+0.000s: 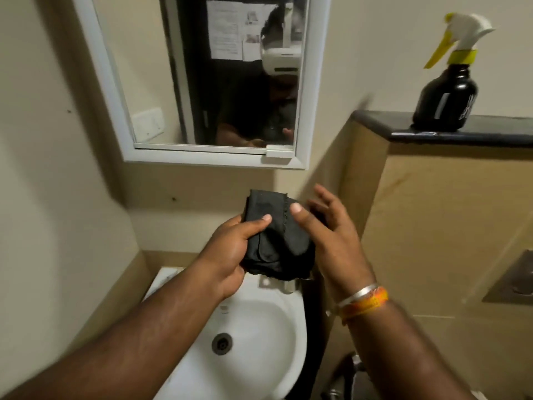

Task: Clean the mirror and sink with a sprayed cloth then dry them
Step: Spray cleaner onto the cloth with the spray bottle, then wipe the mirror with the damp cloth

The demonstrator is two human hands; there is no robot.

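Single head view, from person's head, looking forward and down. Sink (253,327) near, at bottom centre; mirror (202,82) close ahead, upper centre of frame. No second view.

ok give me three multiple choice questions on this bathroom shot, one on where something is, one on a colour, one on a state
1. Where is the spray bottle?
A. in the sink
B. on the dark ledge at the right
C. in the right hand

2. What colour is the cloth?
A. white
B. yellow
C. black

3. How is the cloth held?
A. the left hand grips it, the right hand is open at its side
B. it lies in the sink
C. it is pressed flat on the mirror

Answers:
1 B, the bottle stands upright on the ledge, away from both hands.
2 C, the folded cloth is black against the pale wall.
3 A, the left thumb and fingers close around it above the sink, while the right fingers are spread with the thumb on the cloth.
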